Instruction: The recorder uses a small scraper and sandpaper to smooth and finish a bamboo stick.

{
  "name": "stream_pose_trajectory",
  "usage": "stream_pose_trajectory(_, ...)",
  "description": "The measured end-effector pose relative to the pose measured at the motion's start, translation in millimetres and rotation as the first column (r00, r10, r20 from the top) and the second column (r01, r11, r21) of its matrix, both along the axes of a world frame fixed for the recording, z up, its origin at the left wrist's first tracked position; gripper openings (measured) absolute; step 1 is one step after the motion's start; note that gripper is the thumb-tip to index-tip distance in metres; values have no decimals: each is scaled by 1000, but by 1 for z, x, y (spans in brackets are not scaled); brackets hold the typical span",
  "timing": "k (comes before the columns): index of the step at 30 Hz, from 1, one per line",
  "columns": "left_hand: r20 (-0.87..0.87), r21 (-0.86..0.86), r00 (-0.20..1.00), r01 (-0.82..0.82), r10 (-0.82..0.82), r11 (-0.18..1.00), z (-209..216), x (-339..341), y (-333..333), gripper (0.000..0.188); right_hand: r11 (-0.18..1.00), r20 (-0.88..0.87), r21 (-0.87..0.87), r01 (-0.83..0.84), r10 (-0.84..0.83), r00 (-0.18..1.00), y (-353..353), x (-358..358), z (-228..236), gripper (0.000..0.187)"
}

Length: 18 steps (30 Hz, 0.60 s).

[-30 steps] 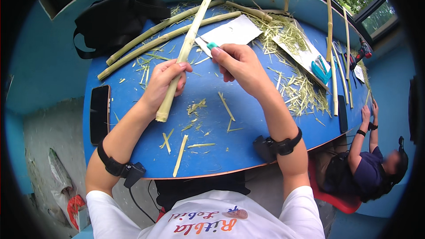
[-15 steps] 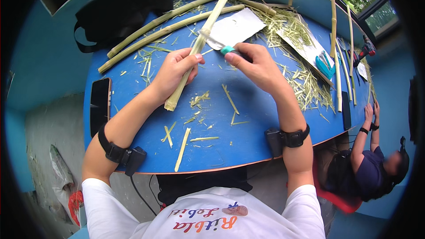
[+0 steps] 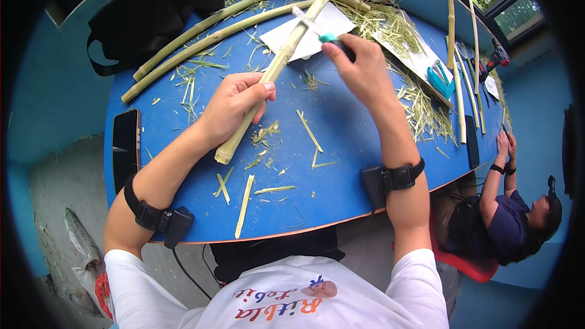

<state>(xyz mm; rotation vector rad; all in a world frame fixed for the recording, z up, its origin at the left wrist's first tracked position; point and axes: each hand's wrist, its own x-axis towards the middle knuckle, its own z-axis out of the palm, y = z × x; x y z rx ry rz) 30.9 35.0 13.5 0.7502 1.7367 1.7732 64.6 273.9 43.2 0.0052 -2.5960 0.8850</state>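
The stick [image 3: 286, 55] slanted above the blue table [image 3: 347, 176], its lower part gripped in the left hand [image 3: 234, 106], thumb on top. The right hand [image 3: 364, 66], turned inward, clasped a knife [image 3: 329, 38] whose blade crossed the stick, seemingly touching it. Shavings [image 3: 420, 116] lay about.

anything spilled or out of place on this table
Yes, loose shavings: they litter the blue table, heaped toward the right and partly covering a white sheet, so it looks untidy. The stalk in the left hand and knife in the right hand show no obvious breakage.
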Motion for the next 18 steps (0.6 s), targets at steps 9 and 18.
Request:
stream_pose_trajectory(9,8,-26,999,34,-34,999,0,-6,-1,26,983,36,24,179,-180,983,27,-12,-5,41)
stream_pose_trajectory(18,30,34,1000,-9,8,999,5,14,-10,27,968,45,-154,-197,206,978,11,5,0,36)
